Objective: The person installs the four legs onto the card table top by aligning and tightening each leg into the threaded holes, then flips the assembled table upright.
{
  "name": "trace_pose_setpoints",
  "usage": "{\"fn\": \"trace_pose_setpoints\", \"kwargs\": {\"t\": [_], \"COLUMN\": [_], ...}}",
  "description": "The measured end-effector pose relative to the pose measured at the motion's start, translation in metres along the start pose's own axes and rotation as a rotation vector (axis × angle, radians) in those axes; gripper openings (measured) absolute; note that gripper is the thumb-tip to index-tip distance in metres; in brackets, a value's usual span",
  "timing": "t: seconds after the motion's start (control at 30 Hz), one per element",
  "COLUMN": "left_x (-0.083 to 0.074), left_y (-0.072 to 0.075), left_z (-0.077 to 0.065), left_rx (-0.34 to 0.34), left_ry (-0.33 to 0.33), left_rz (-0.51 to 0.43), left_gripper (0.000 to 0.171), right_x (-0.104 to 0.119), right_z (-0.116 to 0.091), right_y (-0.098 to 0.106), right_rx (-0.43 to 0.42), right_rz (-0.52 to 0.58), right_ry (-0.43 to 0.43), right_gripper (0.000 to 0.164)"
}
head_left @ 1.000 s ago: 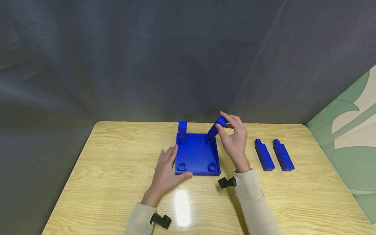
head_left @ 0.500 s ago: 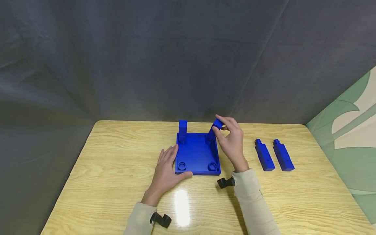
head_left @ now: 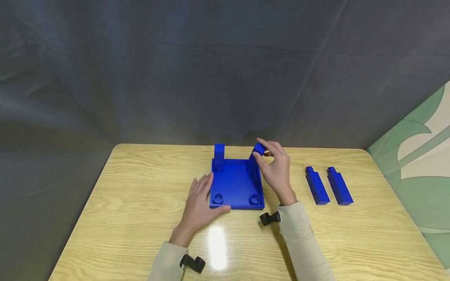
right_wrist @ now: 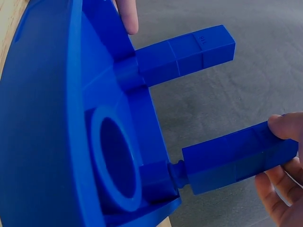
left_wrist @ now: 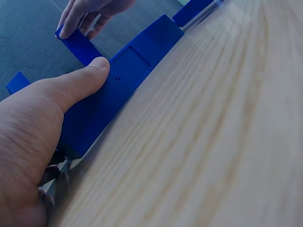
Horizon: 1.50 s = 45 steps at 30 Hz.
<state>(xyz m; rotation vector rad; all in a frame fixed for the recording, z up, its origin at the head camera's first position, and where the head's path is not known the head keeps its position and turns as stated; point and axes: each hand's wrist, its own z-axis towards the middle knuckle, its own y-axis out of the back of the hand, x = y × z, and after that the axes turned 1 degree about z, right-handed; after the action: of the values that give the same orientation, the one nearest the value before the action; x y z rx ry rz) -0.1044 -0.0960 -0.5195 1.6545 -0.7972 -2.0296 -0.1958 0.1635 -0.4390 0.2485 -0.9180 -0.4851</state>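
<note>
A blue square base [head_left: 236, 185] with raised walls and round corner sockets lies on the table. My left hand [head_left: 197, 205] holds its near left corner, thumb along the front wall and fingers at the left side. My right hand [head_left: 278, 169] pinches the upper end of a blue square leg [right_wrist: 232, 156] between thumb and fingers. In the right wrist view, the leg's narrow threaded end meets the far right socket, with some thread showing. From the head view this leg leans slightly right. Another blue leg [head_left: 219, 155] stands upright in the far left socket.
Two loose blue legs [head_left: 317, 188] with threaded ends lie side by side on the wooden table [head_left: 140, 195], right of the right hand. The near left socket [head_left: 218, 198] and near right socket [head_left: 254, 199] hold no leg. A dark curtain [head_left: 211, 78] hangs behind the table's far edge.
My right hand has moved left and slightly down with the leg, bringing it from a strong tilt to nearly upright at the far right socket. The left hand has stayed in place.
</note>
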Motion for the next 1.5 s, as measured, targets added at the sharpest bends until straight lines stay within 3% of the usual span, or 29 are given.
{"fn": "trace_pose_setpoints", "kwargs": {"t": [0.43,0.77,1.0,1.27,1.4,1.5], "left_x": [-0.0023,-0.0015,-0.0011,-0.0012,-0.0010,-0.0010], "left_y": [0.0009,-0.0001,0.0005,0.0007,0.0006,0.0004], "left_z": [-0.0008,0.0005,0.0001,0.0002,-0.0001,-0.0003], "left_rx": [0.010,0.000,0.005,0.006,0.006,0.007], "left_ry": [0.018,-0.004,0.000,0.000,0.003,0.002], "left_rz": [-0.001,0.004,0.008,0.007,0.008,0.003], "left_gripper": [0.126,0.126,0.126,0.126,0.125,0.125], "right_x": [-0.0031,-0.0035,-0.0015,0.0003,-0.0020,-0.0054], "right_z": [-0.0003,-0.0008,-0.0012,-0.0026,-0.0024,-0.0026], "right_y": [0.0039,0.0028,-0.0007,-0.0039,-0.0049,-0.0042], "right_rx": [0.003,-0.019,-0.073,-0.119,-0.103,-0.046], "right_rz": [0.103,0.079,0.016,0.020,0.057,0.170], "right_ry": [-0.019,-0.042,-0.081,-0.109,-0.094,-0.071], "right_gripper": [0.034,0.033,0.035,0.037,0.043,0.042]}}
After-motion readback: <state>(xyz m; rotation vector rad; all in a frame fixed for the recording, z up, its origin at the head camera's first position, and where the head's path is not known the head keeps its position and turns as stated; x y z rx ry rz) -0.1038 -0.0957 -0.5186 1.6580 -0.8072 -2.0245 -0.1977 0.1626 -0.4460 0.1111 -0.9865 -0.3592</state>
